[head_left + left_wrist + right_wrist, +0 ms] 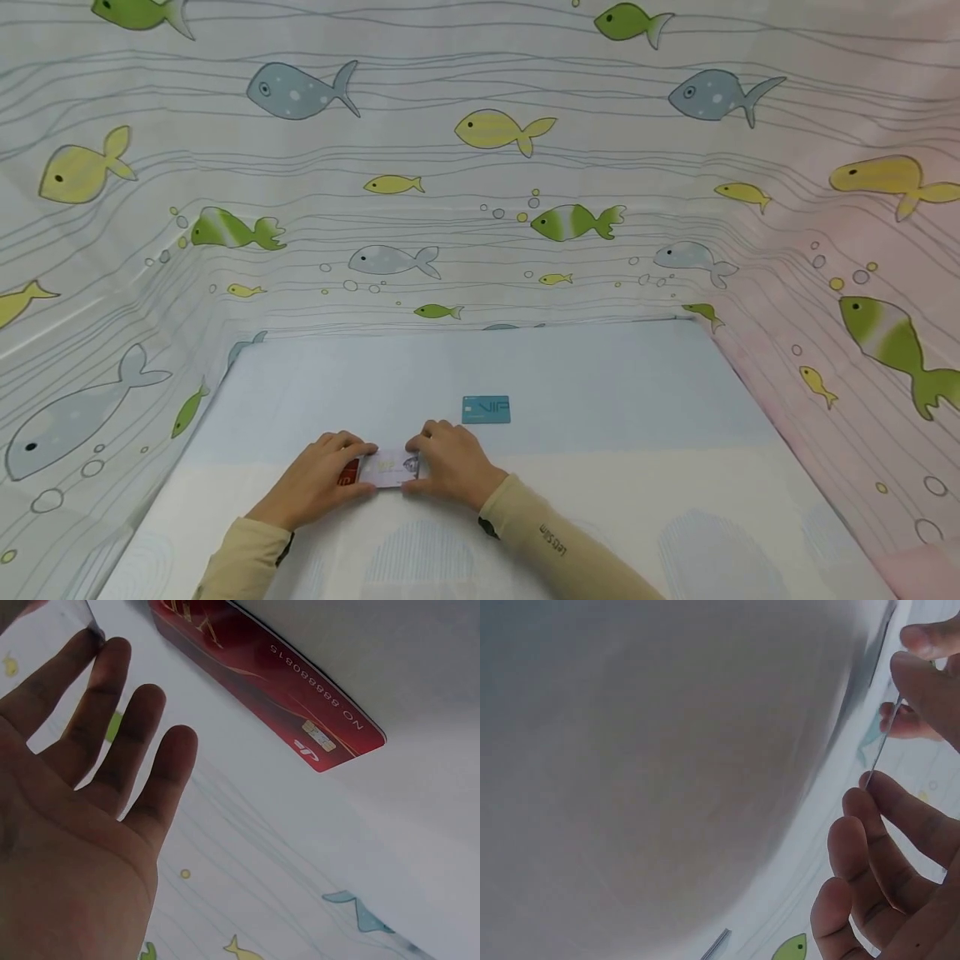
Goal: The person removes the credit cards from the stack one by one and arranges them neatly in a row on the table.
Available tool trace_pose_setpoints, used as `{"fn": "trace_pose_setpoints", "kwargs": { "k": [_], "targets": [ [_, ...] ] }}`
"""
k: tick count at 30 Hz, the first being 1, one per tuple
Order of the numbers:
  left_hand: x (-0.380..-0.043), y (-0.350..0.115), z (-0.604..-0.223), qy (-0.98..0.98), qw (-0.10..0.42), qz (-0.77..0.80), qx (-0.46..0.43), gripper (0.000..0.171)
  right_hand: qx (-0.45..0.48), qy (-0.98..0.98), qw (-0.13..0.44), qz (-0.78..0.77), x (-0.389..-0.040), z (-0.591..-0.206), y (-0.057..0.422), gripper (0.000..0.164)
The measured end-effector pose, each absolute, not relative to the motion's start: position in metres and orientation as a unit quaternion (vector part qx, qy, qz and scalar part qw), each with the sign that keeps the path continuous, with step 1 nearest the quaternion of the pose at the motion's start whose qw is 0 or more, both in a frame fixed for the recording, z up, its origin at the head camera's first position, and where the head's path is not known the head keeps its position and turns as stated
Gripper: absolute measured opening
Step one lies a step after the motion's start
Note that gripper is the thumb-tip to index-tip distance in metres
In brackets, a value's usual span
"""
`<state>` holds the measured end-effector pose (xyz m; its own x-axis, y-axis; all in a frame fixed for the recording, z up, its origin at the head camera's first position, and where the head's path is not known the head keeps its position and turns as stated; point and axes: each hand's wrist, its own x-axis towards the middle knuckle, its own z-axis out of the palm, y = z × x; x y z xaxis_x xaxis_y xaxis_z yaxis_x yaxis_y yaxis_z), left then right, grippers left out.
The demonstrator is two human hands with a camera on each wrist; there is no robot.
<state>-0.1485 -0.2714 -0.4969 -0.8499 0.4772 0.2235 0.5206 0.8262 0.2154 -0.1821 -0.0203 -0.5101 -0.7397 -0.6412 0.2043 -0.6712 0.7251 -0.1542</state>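
Note:
A white card (390, 469) with a dark emblem at its right end is held between both hands. My right hand (453, 465) pinches its right end by the long edges, thumb on the near edge and fingertips on the far one. In the right wrist view the card (883, 742) appears edge-on between thumb and fingers. At the other end, my left hand (326, 471) grips it the same way. Beneath my left hand a red card (348, 472) with gold lettering lies partly hidden; the left wrist view shows this red card (262, 682) more fully.
Beyond the right hand a teal VIP card (486, 409) lies flat on the pale table (600, 483). Fish-patterned cloth walls (465, 233) rise at the back and both sides.

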Motion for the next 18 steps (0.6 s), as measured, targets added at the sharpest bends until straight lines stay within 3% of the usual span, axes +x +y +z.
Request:
{"fn": "trace_pose_setpoints", "kwargs": {
  "k": [18],
  "targets": [
    [-0.1487, -0.2773, -0.5039, -0.951, 0.074, -0.129, -0.270, 0.052, 0.350, -0.931, 0.032, 0.093, -0.1837, -0.5147, -0.0306, 0.058]
  ]
}}
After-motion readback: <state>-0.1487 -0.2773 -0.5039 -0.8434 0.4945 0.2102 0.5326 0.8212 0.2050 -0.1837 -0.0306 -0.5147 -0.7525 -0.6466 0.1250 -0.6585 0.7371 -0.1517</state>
